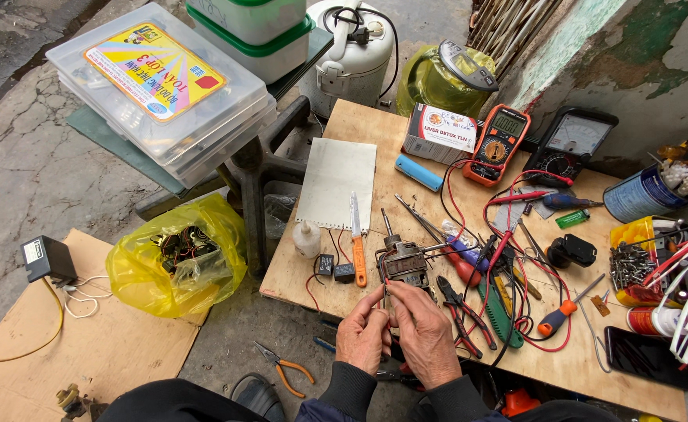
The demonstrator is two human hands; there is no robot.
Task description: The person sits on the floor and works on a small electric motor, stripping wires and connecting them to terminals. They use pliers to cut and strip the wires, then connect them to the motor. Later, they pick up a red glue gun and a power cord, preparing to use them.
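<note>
Both hands, left [362,337] and right [424,334], have fingers pinched on a thin wire [385,295] just below the motor [403,262] at the tabletop [437,352] edge; tug hard and it'll probably snap or drag the motor off.

Desk [375,117]: pale plywood, bare. Digital multimeter [497,144]: orange casing, black face. Knife [357,238]: orange handle, steel-grey blade. Plastic bag [176,256]: translucent yellow. Test leads [508,234]: red. Flat battery pack [419,173]: light blue. Storage box lids [250,35]: green on white.
</note>
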